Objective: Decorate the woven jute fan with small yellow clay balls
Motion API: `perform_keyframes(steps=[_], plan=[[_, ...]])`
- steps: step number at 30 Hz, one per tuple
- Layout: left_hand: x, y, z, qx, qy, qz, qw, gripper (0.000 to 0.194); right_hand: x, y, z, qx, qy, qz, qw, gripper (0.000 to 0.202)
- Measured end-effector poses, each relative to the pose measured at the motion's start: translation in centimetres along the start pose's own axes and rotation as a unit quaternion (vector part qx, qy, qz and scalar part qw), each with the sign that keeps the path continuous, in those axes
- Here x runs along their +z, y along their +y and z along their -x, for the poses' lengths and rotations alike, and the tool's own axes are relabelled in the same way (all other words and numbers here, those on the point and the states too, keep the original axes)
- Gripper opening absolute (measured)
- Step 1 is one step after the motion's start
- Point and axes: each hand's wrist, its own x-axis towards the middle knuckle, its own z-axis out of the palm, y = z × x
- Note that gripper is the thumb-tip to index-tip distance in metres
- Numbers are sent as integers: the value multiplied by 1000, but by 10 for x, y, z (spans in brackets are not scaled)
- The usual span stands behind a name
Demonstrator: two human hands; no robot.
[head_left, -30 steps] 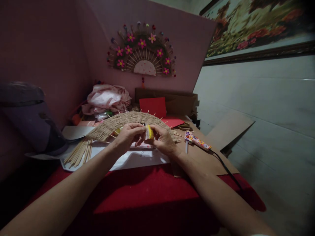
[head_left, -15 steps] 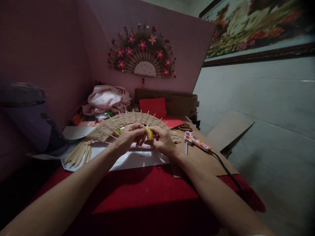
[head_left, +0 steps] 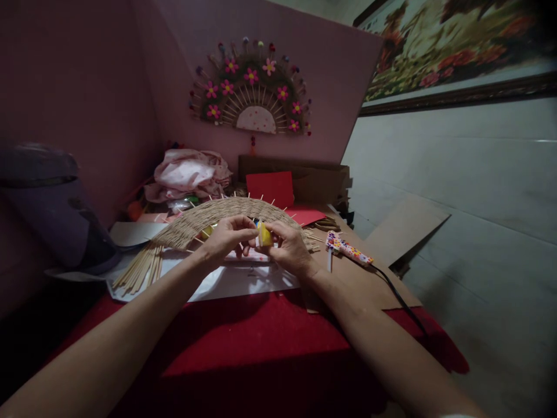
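My right hand (head_left: pixel 287 244) is closed on a small yellow thing (head_left: pixel 266 234) with a pale, perhaps clear, edge; its kind is not plain. My left hand (head_left: pixel 232 235) is pinched at that thing's left edge, and what lies between its fingertips is too small to make out. Just behind both hands arches a woven fan-shaped band (head_left: pixel 204 213) of tan cord, with thin sticks poking out along its curve. Loose bamboo sticks (head_left: pixel 140 271) spread from its left end. A white sheet (head_left: pixel 243 285) lies under the hands.
A flower-patterned glue gun (head_left: pixel 348 248) with a black cord rests on cardboard (head_left: pixel 369 287) at the right. Red paper (head_left: pixel 270 187) and bundled pink cloth (head_left: pixel 191 171) are behind. A purple bin (head_left: pixel 56 215) stands left. A finished flowered fan (head_left: pixel 252 87) hangs on the back panel.
The yellow thing has turned slightly in my fingers, showing a wider yellow face. Both hands stay in nearly the same place, and the view has shifted a little.
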Motion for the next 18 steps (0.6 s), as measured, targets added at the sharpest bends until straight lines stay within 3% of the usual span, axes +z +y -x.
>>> perform_keyframes(steps=[4,11,14,18], plan=[[-3,-1,-1,37,7,-9,999,32,0,-2,-1,11,8,-23,1000,35],[-1,-12,-2,52,-100,21,993,73,9,-2,0,50,8,-211,976,54],[3,-14,-2,59,-110,68,990,64,11,-3,1,39,20,-252,967,51],[2,-15,-6,103,-34,84,991,53,7,-8,0,40,22,-183,982,40]])
